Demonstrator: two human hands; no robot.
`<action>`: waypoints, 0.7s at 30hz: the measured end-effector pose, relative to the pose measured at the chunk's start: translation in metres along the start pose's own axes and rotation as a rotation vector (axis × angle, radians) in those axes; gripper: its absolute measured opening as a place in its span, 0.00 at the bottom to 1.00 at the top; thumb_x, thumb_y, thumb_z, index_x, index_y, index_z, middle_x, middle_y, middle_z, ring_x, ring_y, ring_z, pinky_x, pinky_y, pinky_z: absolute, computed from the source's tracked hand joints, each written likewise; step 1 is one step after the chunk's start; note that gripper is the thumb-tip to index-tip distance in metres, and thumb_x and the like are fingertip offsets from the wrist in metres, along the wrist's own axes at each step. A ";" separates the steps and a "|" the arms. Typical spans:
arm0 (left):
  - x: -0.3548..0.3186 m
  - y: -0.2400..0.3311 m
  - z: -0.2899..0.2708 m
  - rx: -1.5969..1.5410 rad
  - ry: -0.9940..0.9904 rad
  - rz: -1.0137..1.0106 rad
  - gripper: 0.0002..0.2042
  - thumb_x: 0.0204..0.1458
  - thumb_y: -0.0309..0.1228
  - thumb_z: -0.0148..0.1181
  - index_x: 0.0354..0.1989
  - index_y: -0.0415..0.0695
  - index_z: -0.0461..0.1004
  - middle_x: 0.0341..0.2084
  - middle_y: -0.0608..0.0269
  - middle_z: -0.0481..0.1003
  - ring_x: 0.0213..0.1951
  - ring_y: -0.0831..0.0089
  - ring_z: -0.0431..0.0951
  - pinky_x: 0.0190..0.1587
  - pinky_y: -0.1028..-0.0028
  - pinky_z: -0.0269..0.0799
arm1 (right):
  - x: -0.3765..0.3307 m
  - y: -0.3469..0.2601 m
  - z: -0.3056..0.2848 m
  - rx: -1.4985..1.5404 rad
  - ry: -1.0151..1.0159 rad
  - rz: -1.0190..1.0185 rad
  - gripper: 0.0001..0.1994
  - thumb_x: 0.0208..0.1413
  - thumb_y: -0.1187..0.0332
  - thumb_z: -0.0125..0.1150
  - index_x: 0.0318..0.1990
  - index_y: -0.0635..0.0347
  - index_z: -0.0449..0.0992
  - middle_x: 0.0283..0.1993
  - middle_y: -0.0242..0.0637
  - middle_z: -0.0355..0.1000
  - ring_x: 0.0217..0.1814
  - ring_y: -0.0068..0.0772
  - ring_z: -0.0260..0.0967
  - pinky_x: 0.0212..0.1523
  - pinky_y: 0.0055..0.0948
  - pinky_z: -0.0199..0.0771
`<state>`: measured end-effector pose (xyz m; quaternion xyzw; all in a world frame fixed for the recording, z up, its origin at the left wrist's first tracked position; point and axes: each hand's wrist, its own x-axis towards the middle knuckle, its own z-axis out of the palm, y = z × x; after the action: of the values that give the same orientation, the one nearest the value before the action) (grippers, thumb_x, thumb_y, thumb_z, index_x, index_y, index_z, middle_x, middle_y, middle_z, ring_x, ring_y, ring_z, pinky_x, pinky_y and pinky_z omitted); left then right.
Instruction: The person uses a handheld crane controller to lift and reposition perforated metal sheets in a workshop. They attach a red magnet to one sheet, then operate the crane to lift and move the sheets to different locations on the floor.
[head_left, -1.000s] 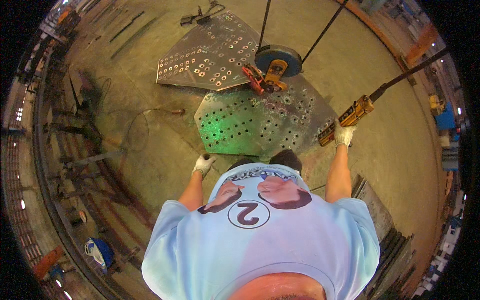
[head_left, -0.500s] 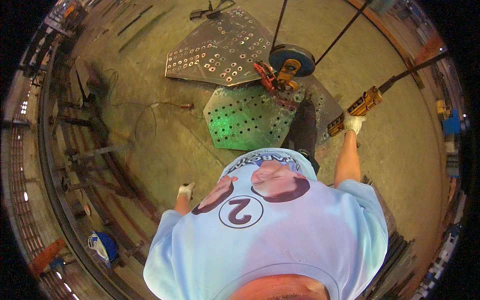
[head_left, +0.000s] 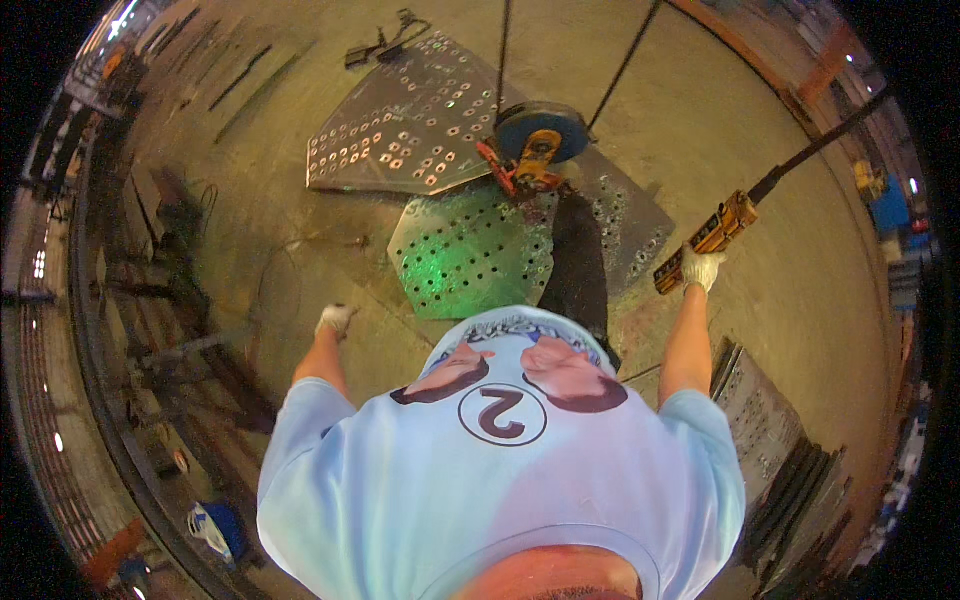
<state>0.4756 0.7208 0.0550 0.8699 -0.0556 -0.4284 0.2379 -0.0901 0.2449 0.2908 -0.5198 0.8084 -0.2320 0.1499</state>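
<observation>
My right hand [head_left: 702, 268], in a white glove, is wrapped round a yellow crane pendant control [head_left: 722, 226] that hangs from a dark cable. Out to the left, my gloved left hand [head_left: 337, 319] is held away from my body and touches nothing I can see. Its fingers are too small and blurred to read. Ahead of me hangs a crane hook block [head_left: 540, 135] with a blue round sheave and a yellow hook. A red lifting clamp [head_left: 497, 168] is beside the hook, above drilled steel plates; whether it touches them I cannot tell.
A grey drilled plate [head_left: 400, 135] lies far ahead, a green-lit drilled plate [head_left: 470, 255] nearer, and another drilled plate [head_left: 635, 225] to its right. Steel racks [head_left: 190, 340] run along the left. A blue and white helmet [head_left: 215, 530] and stacked plates [head_left: 790, 490] flank me.
My left arm has swung outward and forward. The hook block and plates sit farther left in view, while my right hand keeps its grip on the pendant control.
</observation>
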 end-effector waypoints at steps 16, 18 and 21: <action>-0.018 0.233 -0.006 0.117 -0.037 0.611 0.28 0.56 0.46 0.55 0.56 0.35 0.67 0.49 0.41 0.75 0.52 0.50 0.75 0.54 0.61 0.69 | -0.011 -0.034 -0.006 0.147 0.345 0.084 0.43 0.44 0.49 0.72 0.61 0.67 0.60 0.55 0.53 0.72 0.55 0.53 0.72 0.56 0.43 0.70; 0.002 0.086 0.003 0.007 0.028 0.505 0.28 0.57 0.48 0.55 0.55 0.35 0.68 0.50 0.43 0.74 0.53 0.57 0.74 0.56 0.64 0.67 | -0.004 -0.062 -0.006 0.196 0.321 -0.018 0.41 0.44 0.50 0.72 0.61 0.67 0.61 0.55 0.53 0.72 0.55 0.53 0.72 0.56 0.43 0.71; -0.032 -0.156 0.042 0.070 -0.045 -0.087 0.26 0.56 0.48 0.48 0.52 0.39 0.74 0.50 0.43 0.75 0.53 0.49 0.74 0.53 0.58 0.68 | 0.005 -0.083 -0.017 0.320 0.130 -0.129 0.42 0.45 0.52 0.71 0.62 0.68 0.60 0.55 0.54 0.71 0.56 0.54 0.71 0.56 0.43 0.70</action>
<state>0.4064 0.8522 -0.0162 0.8693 -0.0380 -0.4558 0.1873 -0.0364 0.2146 0.3492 -0.5241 0.7340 -0.3999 0.1632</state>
